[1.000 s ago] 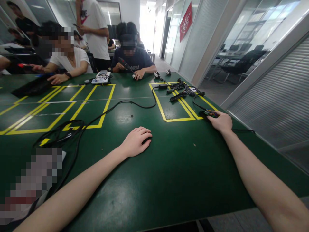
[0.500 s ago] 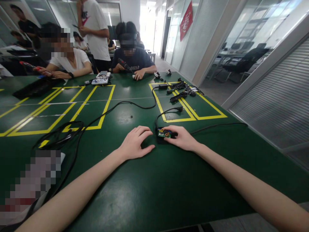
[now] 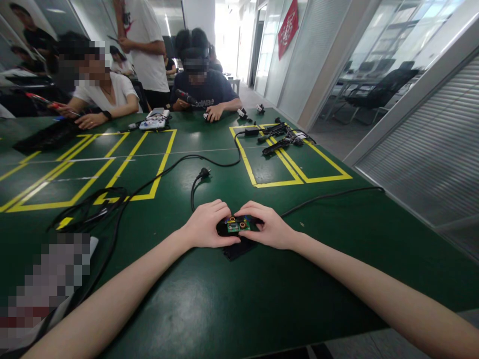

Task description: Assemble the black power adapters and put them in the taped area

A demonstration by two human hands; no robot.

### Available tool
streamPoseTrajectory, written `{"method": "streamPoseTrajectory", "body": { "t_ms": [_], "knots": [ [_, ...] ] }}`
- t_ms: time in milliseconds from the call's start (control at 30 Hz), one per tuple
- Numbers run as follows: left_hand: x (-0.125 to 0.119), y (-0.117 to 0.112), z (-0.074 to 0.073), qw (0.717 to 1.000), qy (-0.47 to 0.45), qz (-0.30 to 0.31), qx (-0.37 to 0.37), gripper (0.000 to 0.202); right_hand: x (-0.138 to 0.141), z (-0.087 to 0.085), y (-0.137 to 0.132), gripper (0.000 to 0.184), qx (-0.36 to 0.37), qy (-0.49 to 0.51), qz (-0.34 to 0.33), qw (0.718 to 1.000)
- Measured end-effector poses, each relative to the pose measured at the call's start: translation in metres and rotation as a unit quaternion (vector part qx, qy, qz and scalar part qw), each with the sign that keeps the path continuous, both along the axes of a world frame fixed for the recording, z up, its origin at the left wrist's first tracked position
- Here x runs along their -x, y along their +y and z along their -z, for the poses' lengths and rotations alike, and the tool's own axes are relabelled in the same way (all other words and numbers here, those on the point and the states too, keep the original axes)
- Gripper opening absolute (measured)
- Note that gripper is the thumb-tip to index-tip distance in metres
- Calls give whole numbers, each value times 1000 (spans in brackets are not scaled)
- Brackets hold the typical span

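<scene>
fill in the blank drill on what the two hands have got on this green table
The left hand and right hand hold between them a small circuit board coloured ____.
The table carries boxes marked in ____ tape.
The black plug lies loose on the table just beyond the ____ hand.
Missing words: green, yellow, left.
</scene>
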State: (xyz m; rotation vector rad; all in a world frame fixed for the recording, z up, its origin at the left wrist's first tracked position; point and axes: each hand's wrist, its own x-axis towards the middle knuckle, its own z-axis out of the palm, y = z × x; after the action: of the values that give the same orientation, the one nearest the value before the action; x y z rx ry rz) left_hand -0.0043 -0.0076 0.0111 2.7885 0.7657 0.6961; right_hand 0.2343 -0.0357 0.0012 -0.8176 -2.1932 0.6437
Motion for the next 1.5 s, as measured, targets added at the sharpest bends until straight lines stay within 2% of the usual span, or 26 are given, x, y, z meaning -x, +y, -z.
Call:
{"method": "streamPoseTrajectory", "body": {
  "t_ms": [267, 467, 667, 800, 900, 967, 1100, 1167, 1500],
  "knots": [
    [2, 3, 3, 999, -7, -4, 31, 43, -2, -1, 2, 24, 9, 11, 0, 1000],
    [6, 9, 4, 1000, 4, 0, 27, 38, -3, 1, 2, 33, 47, 7, -11, 999],
    [5, 8, -4, 999, 28, -16, 14, 57, -2, 2, 2, 31, 36, 8, -17, 999],
    [5, 7, -1, 998, 44, -33, 22, 70, -1, 5, 3, 30, 22, 0, -11, 1000],
    [5, 7, 3, 998, 46, -33, 21, 74, 0, 7, 3, 30, 14, -17, 27, 999],
    [5, 7, 4, 999, 33, -29, 11, 69, 1, 7, 3, 31, 5, -28, 53, 998],
    [5, 6, 3, 999, -12, -50, -11, 36, 1, 8, 4, 33, -21, -43, 53, 997],
    [6, 6, 3, 998, -24, -58, -12, 28, 2, 7, 4, 35, -26, -47, 49, 997],
    [6, 6, 6, 996, -18, -85, 35, 29, 4, 1, 1, 61, -52, -127, 57, 989]
  ]
}}
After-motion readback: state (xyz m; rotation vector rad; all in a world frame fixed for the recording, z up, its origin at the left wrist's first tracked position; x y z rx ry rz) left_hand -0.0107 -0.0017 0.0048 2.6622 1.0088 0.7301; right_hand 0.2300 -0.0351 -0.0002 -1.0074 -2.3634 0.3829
